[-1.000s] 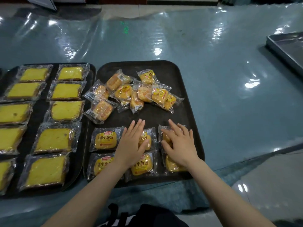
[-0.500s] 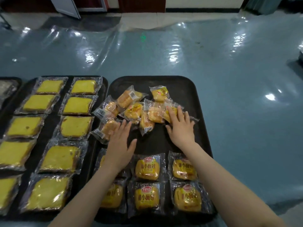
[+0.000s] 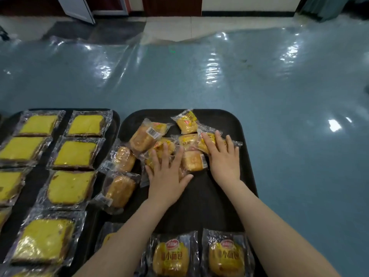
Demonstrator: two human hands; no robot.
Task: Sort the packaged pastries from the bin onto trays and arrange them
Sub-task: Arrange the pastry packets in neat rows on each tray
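Overhead light throws bright white glare across the wrinkled clear plastic sheet [image 3: 219, 76] covering the blue table, strongest toward its far and right edges. Wrappers on the yellow cake slices [image 3: 69, 186] glint. Wide-angle distortion bends the frame's edges; the hands show slight softness, the background dim.

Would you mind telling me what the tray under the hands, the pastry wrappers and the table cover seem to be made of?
The tray looks like dark matte plastic: finely textured, rounded corners, no shine. The pastry wrappers appear to be thin clear plastic film, crinkled and glinting. The table cover seems a glossy transparent plastic sheet over blue, judging by wrinkles and bright reflections.
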